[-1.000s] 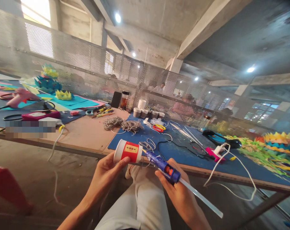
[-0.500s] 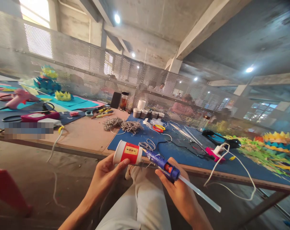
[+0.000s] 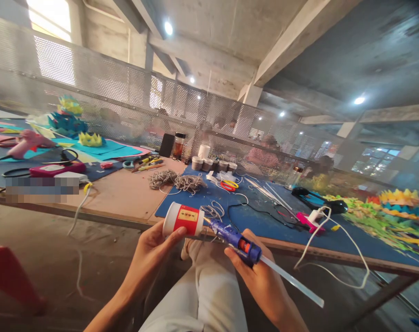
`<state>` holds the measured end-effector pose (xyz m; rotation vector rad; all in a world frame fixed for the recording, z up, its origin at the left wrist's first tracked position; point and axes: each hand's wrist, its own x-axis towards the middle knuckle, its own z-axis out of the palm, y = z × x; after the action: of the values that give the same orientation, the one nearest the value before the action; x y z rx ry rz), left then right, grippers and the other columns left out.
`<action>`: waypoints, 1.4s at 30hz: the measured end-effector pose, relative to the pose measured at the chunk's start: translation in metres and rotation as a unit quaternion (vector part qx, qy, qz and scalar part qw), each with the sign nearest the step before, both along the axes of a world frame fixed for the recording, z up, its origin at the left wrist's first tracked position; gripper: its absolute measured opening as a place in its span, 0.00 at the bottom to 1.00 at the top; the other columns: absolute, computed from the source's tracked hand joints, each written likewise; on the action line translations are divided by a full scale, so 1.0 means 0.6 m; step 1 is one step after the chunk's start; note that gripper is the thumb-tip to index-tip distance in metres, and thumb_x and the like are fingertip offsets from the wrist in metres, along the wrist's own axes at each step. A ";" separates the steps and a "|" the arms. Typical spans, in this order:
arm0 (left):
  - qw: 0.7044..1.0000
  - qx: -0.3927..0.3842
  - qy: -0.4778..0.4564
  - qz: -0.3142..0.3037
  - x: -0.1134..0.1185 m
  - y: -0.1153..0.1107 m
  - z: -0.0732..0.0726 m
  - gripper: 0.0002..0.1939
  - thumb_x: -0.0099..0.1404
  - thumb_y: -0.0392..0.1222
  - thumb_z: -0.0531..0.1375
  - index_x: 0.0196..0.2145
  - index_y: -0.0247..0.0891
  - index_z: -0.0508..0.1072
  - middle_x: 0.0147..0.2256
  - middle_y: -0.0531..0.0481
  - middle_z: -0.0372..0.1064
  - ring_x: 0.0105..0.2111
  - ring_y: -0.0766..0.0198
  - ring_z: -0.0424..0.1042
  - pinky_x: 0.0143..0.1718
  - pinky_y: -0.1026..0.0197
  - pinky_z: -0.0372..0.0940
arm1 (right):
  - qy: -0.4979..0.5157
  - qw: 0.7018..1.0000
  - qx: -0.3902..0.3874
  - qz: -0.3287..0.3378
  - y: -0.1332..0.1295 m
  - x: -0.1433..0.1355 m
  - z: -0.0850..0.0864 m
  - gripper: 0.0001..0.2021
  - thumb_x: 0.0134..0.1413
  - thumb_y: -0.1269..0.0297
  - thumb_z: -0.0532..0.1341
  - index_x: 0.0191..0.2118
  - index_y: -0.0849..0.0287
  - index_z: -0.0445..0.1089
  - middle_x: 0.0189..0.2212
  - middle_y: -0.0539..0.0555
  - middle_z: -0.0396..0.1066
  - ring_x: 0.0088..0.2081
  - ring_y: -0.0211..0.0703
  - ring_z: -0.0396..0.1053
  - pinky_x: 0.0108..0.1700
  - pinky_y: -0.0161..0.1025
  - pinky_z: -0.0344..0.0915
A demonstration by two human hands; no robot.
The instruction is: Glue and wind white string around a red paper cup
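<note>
My left hand [image 3: 164, 244] is closed round a white paper cup [image 3: 173, 219] with a red and gold label, tipped on its side in front of the table edge. In my right hand [image 3: 253, 263] is a blue hot glue gun [image 3: 232, 235], a long clear glue stick [image 3: 292, 280] jutting from its back end. The gun's nozzle points left at the cup's right end. Whether the tip touches the cup, I cannot tell. Behind them on the blue mat lies a loose loop of thin cord [image 3: 212, 210].
Bundles of grey cord [image 3: 176, 180], several small cups [image 3: 209, 164] and red-yellow scissors [image 3: 229, 185] are on the table [image 3: 126, 198]. A pink power strip [image 3: 309, 223] with a white cable sits right; a pink glue gun [image 3: 27, 143] lies left. A perforated metal screen [image 3: 126, 87] stands behind.
The glue gun has shifted very slightly right and down, and its nozzle sits a little further from the cup. Both grips look the same.
</note>
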<state>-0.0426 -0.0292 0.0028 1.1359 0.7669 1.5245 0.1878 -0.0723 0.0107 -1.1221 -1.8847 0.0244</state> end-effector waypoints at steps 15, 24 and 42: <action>0.994 -0.042 -0.087 -0.051 0.005 0.013 0.001 0.17 0.58 0.45 0.70 0.44 0.37 0.81 0.43 0.44 0.80 0.47 0.52 0.76 0.49 0.56 0.68 | 0.202 0.968 -0.147 0.010 0.014 0.034 -0.012 0.18 0.62 0.49 0.61 0.44 0.60 0.75 0.22 0.48 0.67 0.21 0.36 0.63 0.22 0.33 0.61; 0.991 -0.044 -0.093 -0.088 0.004 0.016 -0.005 0.16 0.61 0.44 0.69 0.45 0.36 0.81 0.43 0.44 0.80 0.45 0.55 0.75 0.47 0.60 0.66 | 0.029 0.994 -0.066 -0.086 0.061 0.112 -0.015 0.16 0.63 0.62 0.56 0.55 0.59 0.63 0.39 0.54 0.73 0.37 0.44 0.73 0.41 0.39 0.70; 0.992 -0.036 -0.085 -0.083 0.020 0.008 0.009 0.14 0.60 0.44 0.69 0.43 0.37 0.81 0.41 0.45 0.80 0.42 0.55 0.75 0.44 0.60 0.66 | -0.184 0.970 -0.084 -0.138 0.198 0.179 -0.053 0.24 0.54 0.73 0.55 0.58 0.58 0.67 0.50 0.58 0.70 0.53 0.50 0.67 0.58 0.46 0.62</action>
<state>-0.0308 -0.0247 0.0081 0.9778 0.5929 1.4201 0.2952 0.0465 -0.0211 -1.5854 -2.0568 -0.1979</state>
